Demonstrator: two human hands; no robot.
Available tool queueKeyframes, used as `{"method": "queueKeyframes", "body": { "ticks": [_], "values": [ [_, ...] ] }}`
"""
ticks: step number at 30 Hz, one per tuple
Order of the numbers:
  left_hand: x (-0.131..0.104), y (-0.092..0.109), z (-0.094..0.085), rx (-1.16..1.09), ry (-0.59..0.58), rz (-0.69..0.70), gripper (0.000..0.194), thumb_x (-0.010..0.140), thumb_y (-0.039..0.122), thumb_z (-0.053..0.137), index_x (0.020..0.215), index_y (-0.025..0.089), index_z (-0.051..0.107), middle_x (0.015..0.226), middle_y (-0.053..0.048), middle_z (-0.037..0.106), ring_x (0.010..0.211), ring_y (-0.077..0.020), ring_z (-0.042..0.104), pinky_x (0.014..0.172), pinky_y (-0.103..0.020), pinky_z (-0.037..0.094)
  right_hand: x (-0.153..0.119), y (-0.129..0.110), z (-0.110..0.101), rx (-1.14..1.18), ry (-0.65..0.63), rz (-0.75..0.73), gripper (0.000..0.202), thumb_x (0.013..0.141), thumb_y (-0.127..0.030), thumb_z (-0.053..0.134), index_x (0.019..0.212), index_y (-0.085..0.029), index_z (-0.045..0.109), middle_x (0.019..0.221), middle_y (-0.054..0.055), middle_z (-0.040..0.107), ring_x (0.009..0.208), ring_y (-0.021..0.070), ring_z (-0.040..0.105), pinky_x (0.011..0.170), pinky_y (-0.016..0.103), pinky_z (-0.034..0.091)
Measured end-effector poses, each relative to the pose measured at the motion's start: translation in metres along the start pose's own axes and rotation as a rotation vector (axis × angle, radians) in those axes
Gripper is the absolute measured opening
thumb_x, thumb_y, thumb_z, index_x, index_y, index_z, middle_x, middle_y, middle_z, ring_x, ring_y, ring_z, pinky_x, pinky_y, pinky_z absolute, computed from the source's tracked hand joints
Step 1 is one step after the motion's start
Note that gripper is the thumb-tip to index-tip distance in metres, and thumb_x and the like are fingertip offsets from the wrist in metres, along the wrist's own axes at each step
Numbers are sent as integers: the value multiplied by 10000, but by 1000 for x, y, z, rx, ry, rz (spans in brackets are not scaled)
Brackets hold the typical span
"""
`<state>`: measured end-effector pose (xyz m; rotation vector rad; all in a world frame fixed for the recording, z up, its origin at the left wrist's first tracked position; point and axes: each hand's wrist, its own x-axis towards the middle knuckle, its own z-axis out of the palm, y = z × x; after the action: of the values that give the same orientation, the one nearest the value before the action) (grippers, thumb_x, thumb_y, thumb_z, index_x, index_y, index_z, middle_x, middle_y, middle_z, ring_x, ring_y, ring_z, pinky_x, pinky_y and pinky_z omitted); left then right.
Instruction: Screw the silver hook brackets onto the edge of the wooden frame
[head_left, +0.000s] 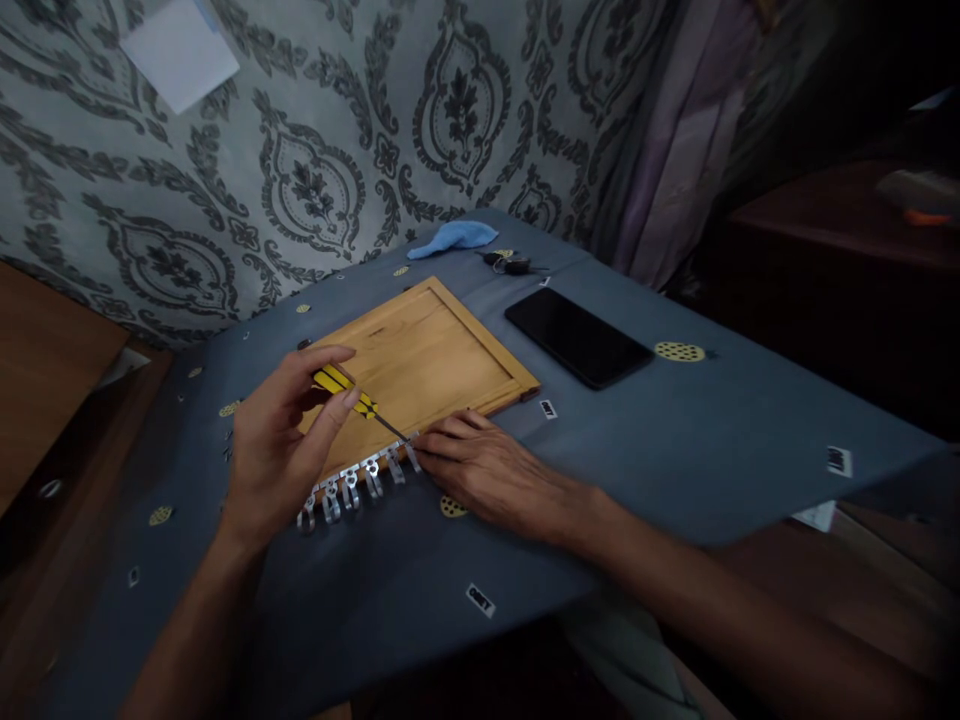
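A yellow-and-black screwdriver [346, 390] slants down to the right in my left hand [281, 450], its handle between thumb and fingers. The shaft's tip meets the near edge of a framed wooden hook board [412, 350], which lies flat. Along that edge runs a row of several silver metal hooks [373, 477]. My right hand [487, 470] is closed over the board's near edge, at the right end of the hooks. Its fingertips are beside the screwdriver tip, and its thumb is hidden. Whether a screw sits under the tip cannot be made out.
A black phone [577, 337] lies right of the board on the blue patterned tablecloth [667, 440]. Behind are a blue cloth [455, 237] and a small dark object, perhaps keys [510, 263]. Patterned wallpaper [315, 190] rises at the back; a wooden cabinet [52, 380] stands left.
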<state>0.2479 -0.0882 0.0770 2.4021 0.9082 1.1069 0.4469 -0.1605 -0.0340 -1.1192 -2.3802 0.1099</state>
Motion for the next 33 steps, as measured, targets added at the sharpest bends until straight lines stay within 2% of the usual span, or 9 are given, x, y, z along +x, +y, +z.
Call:
{"method": "queueKeyframes", "body": {
  "ticks": [4, 8, 16, 22, 30, 33],
  "values": [
    [-1, -8, 2, 36, -64, 46, 267, 917, 184, 697, 1181, 230, 697, 1051, -4, 714, 875, -107, 679, 806, -188, 573, 0, 0, 1, -7, -9, -4, 260, 1035, -169, 541, 1267, -138, 654, 1245, 120, 716, 1157, 273, 573, 983, 425, 408],
    [-2, -12, 3, 36, -75, 65, 279, 926, 171, 683, 1199, 230, 689, 1053, -4, 716, 889, -100, 685, 797, -169, 563, 1, 1, 0, -3, -13, -7, 272, 1008, -157, 575, 1265, -124, 657, 1233, 139, 714, 1148, 283, 577, 977, 432, 420],
    [-2, -10, 3, 71, -79, 86, 262, 923, 177, 680, 1179, 229, 690, 1029, -8, 730, 852, -111, 701, 771, -203, 585, 0, 0, 0, -11, -1, -9, 263, 1032, -169, 541, 1267, -129, 653, 1245, 117, 718, 1153, 275, 570, 994, 422, 405],
    [0, -9, 2, 85, -128, 121, 252, 944, 192, 660, 1194, 222, 683, 1052, -18, 730, 890, -119, 705, 794, -211, 595, 0, 1, 2, -10, 10, -6, 258, 1021, -157, 551, 1251, -122, 661, 1196, 121, 724, 1118, 272, 574, 966, 427, 415],
    [-3, -7, 4, 185, -96, 182, 239, 945, 210, 677, 1183, 235, 682, 1068, -12, 749, 933, -142, 720, 821, -236, 611, 1, 0, 0, -37, 2, -10, 226, 1031, -167, 554, 1226, -118, 659, 1182, 101, 724, 1093, 267, 566, 955, 404, 392],
    [-5, -5, 4, 228, -82, 197, 212, 942, 225, 687, 1154, 232, 684, 1042, -9, 753, 860, -139, 725, 790, -239, 606, 1, -1, 0, -45, 2, -11, 221, 1032, -167, 553, 1223, -127, 657, 1191, 100, 722, 1082, 267, 564, 948, 404, 390]
  ]
}}
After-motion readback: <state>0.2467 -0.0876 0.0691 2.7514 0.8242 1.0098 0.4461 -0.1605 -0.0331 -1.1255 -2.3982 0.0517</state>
